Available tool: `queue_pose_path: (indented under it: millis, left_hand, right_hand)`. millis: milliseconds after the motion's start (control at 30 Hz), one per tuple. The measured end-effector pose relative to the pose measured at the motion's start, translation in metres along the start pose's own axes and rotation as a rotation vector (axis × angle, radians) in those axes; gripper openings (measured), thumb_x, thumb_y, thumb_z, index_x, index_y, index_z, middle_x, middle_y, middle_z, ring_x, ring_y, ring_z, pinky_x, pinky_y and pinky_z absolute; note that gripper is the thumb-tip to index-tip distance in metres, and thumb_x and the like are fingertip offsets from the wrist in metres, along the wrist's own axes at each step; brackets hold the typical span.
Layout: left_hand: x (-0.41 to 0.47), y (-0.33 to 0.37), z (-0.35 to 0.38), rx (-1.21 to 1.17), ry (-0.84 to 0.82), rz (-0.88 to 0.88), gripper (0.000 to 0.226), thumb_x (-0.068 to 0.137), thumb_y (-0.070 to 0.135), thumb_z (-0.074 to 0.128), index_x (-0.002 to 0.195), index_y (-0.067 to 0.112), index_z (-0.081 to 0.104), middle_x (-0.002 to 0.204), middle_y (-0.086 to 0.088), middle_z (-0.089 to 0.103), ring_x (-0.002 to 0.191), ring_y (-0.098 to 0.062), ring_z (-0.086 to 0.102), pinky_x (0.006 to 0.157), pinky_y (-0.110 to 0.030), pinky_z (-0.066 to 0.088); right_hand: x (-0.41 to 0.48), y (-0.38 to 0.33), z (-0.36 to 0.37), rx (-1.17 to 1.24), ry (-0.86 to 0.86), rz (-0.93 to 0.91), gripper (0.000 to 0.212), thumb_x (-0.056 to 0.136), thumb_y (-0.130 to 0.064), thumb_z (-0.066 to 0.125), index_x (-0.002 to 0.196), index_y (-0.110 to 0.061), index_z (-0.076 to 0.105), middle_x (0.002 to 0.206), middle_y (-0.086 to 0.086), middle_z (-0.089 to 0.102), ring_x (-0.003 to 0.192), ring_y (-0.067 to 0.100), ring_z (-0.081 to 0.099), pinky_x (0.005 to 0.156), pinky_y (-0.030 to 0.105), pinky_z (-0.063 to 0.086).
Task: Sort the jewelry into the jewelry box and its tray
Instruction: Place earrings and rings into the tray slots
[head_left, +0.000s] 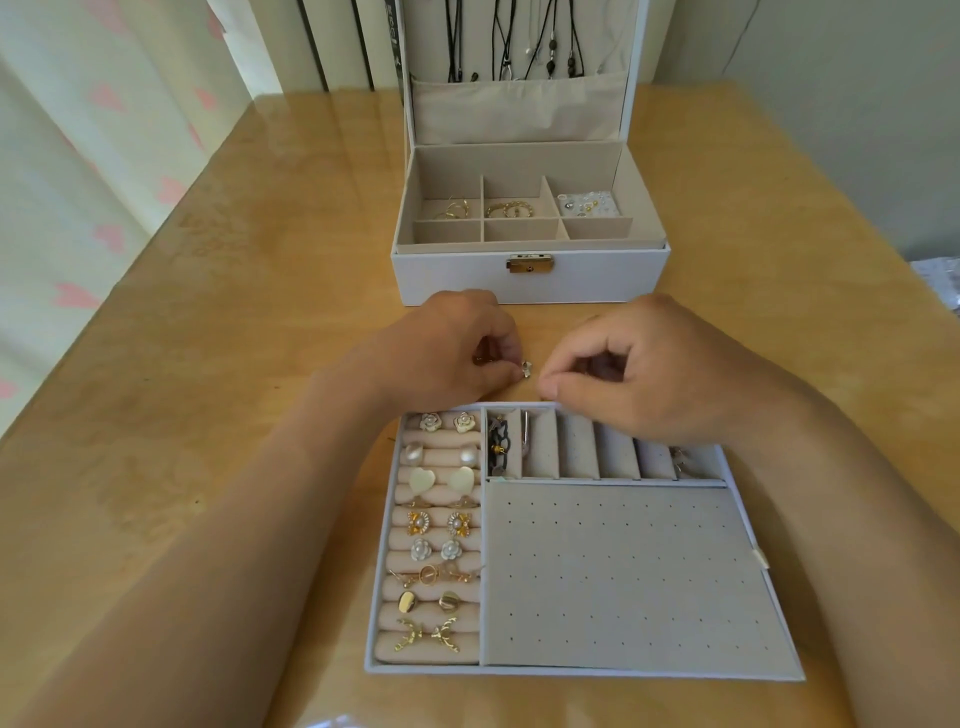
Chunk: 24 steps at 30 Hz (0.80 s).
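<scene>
The wooden bench (234, 312) carries an open jewelry box (530, 275) toward its far edge, and the tray (613, 670) toward its near edge, with earrings (420, 482) filling its left column. Between box and tray, the left hand (447, 348) pinches a small silver piece (526, 370) in curled fingers. The right hand (639, 374) curls just beside it, thumb to forefinger; whether it grips anything I cannot tell.
</scene>
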<state>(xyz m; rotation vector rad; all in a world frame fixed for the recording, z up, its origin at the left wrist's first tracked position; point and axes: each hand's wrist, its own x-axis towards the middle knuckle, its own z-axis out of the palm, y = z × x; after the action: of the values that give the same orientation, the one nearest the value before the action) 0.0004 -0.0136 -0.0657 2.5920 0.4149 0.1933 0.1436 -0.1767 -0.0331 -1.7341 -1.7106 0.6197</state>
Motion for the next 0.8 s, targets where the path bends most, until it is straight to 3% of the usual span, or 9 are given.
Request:
queue_pose_path:
  millis: [67, 167, 233, 400, 633, 700, 800]
  left_hand:
    - [-0.001, -0.001, -0.002, -0.028, -0.018, -0.021, 0.008, 0.086, 0.022, 0.076, 0.094, 0.019, 0.075, 0.095, 0.007, 0.060, 0.084, -0.006, 0.058, 0.079, -0.026, 0.052]
    - [-0.001, 0.000, -0.002, -0.033, -0.033, -0.033, 0.004, 0.089, 0.023, 0.074, 0.092, 0.022, 0.072, 0.095, 0.010, 0.057, 0.086, -0.005, 0.056, 0.080, -0.024, 0.050]
    - [0.000, 0.000, -0.001, -0.016, -0.048, -0.043, 0.003, 0.091, 0.024, 0.071, 0.093, 0.022, 0.070, 0.097, 0.009, 0.056, 0.087, -0.006, 0.055, 0.081, -0.024, 0.049]
    - [0.001, 0.000, 0.000, 0.025, -0.060, -0.036, 0.004, 0.095, 0.026, 0.064, 0.093, 0.023, 0.066, 0.098, 0.008, 0.056, 0.087, -0.007, 0.055, 0.081, -0.027, 0.049]
    - [0.001, -0.002, 0.004, -0.027, 0.020, -0.020, 0.010, 0.096, 0.017, 0.062, 0.105, 0.021, 0.062, 0.089, 0.008, 0.060, 0.080, -0.013, 0.056, 0.076, -0.035, 0.050]
    - [0.000, -0.003, 0.005, -0.037, 0.028, -0.005, 0.017, 0.096, 0.015, 0.062, 0.112, 0.021, 0.061, 0.086, 0.009, 0.057, 0.079, -0.013, 0.054, 0.075, -0.031, 0.048]
    - [0.000, -0.004, 0.005, -0.009, 0.021, 0.022, 0.020, 0.097, 0.017, 0.061, 0.115, 0.024, 0.063, 0.087, 0.009, 0.055, 0.080, -0.011, 0.054, 0.074, -0.026, 0.046]
  right_hand:
    - [0.000, 0.003, -0.003, -0.021, 0.004, 0.005, 0.014, 0.084, -0.014, 0.072, 0.078, -0.025, 0.079, 0.071, -0.013, 0.070, 0.056, 0.015, 0.055, 0.054, 0.028, 0.045]
    - [-0.001, 0.000, 0.003, -0.066, -0.097, -0.004, 0.013, 0.081, -0.013, 0.076, 0.080, -0.025, 0.080, 0.068, -0.017, 0.063, 0.063, 0.005, 0.056, 0.056, 0.011, 0.038]
    - [0.000, -0.002, 0.008, -0.122, -0.124, 0.025, 0.013, 0.082, -0.016, 0.074, 0.083, -0.027, 0.081, 0.072, -0.014, 0.063, 0.070, 0.003, 0.058, 0.059, 0.014, 0.039]
    - [0.000, -0.007, 0.012, -0.185, -0.163, 0.071, 0.020, 0.084, -0.023, 0.067, 0.092, -0.034, 0.080, 0.079, -0.013, 0.061, 0.079, 0.004, 0.058, 0.067, 0.036, 0.052]
    - [-0.001, -0.011, 0.012, -0.186, -0.189, 0.034, 0.016, 0.080, -0.020, 0.066, 0.075, -0.028, 0.079, 0.075, -0.005, 0.057, 0.072, 0.012, 0.056, 0.059, 0.033, 0.047]
    - [-0.001, -0.011, 0.012, -0.184, -0.158, 0.007, 0.016, 0.080, -0.016, 0.066, 0.072, -0.024, 0.078, 0.072, -0.002, 0.057, 0.071, 0.015, 0.056, 0.058, 0.034, 0.047]
    - [-0.003, -0.013, 0.011, -0.132, -0.152, 0.006, 0.018, 0.080, -0.014, 0.068, 0.079, -0.027, 0.081, 0.070, -0.003, 0.058, 0.070, 0.009, 0.056, 0.053, 0.024, 0.042]
